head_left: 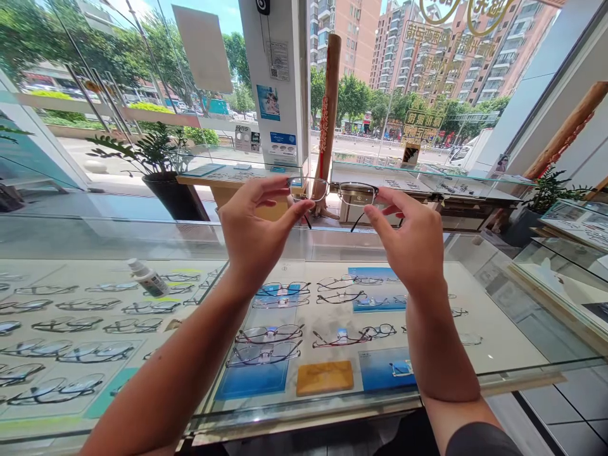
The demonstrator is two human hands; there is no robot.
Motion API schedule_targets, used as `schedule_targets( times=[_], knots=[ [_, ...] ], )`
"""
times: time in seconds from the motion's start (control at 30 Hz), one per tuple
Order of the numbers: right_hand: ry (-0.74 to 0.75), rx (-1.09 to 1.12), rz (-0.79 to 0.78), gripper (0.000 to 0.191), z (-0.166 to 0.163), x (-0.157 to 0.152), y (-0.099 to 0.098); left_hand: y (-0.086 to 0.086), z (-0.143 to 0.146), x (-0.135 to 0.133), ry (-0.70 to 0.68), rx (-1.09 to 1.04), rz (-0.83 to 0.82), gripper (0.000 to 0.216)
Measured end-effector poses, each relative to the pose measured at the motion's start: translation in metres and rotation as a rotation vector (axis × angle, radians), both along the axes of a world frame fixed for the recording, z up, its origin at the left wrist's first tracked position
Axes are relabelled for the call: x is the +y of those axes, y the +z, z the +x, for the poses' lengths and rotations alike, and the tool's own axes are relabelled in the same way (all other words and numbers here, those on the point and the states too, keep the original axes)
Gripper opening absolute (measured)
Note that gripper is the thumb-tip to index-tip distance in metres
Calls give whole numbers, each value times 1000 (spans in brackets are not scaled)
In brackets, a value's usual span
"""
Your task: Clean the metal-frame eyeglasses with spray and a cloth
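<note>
A pair of glasses (360, 186) with a dark upper rim and clear lenses is held up in front of me, above the glass display counter. My left hand (259, 218) pinches its left end between thumb and fingers. On the other end, my right hand (411, 231) grips the frame near the hinge in the same way. Both temples point back and down, their dark tips showing below the lenses. Under my forearms, several spectacle frames (268, 332) lie in rows inside the counter. A white bottle (148, 277) stands left of my left forearm, slightly tilted in the view.
The glass counter (479, 380) runs across in front of me. An orange case (325, 377) lies inside it. Beyond are more display cases (403, 180), a wooden post (329, 107), a potted plant (159, 158) and large windows. Another glass case (570, 266) stands at right.
</note>
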State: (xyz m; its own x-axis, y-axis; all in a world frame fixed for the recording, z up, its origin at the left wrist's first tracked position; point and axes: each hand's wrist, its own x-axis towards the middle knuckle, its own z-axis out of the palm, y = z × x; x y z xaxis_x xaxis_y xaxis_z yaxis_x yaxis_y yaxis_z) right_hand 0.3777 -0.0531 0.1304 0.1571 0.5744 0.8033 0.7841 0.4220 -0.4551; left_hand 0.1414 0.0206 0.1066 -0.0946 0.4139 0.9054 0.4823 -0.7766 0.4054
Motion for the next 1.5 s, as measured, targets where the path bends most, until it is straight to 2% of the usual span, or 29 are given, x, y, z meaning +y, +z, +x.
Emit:
schedule_targets(
  times=[0.23,0.77,1.5],
  knots=[
    [15,13,-16,39,1,0,0,-4,-3,5,16,54,19,41],
    [-40,-69,88,31,-3,-4,0,1,-4,15,-202,-129,-109,44],
    [-34,-53,95,29,-7,-7,1,1,-7,19,-252,-143,-162,45]
  ],
)
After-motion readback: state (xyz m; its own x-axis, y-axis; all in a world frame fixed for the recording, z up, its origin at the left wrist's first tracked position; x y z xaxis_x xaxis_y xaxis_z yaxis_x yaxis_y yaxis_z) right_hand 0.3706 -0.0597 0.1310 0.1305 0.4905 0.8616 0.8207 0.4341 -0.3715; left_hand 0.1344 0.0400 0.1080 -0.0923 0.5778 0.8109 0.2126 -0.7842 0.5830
